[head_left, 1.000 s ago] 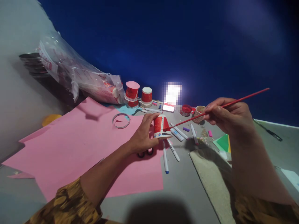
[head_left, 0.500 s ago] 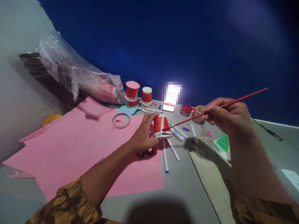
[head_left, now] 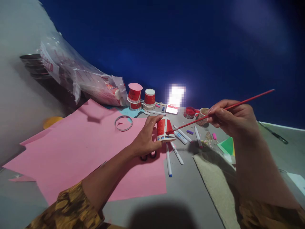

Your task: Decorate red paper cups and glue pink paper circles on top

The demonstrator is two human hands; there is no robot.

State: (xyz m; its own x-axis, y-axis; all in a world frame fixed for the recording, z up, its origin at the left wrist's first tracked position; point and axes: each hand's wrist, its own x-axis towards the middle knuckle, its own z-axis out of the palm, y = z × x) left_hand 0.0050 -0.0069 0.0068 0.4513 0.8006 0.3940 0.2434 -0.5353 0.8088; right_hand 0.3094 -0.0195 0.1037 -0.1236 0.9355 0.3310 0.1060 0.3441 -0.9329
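A red and white paper cup (head_left: 162,128) is upside down, its rim low, with my left hand (head_left: 147,136) wrapped round its left side. Fingers of my right hand (head_left: 228,117) pinch a long thin red brush (head_left: 190,122). The brush's tip touches the lower front of the cup, beside a dark smear near the rim. Black scissor handles (head_left: 149,156) show under my left hand, on the pink paper (head_left: 78,143).
Behind stand stacked cups (head_left: 134,95) and another cup (head_left: 150,99). White markers (head_left: 168,160), a tape roll (head_left: 203,117), red tape (head_left: 190,112) and a phone (head_left: 172,109) lie around. A grey ring (head_left: 123,123) is on the paper; a cloth (head_left: 214,181) lies front right.
The brush tip has shifted very slightly on the cup, and the dark smear near the rim looks a little different. My left hand keeps its grip.
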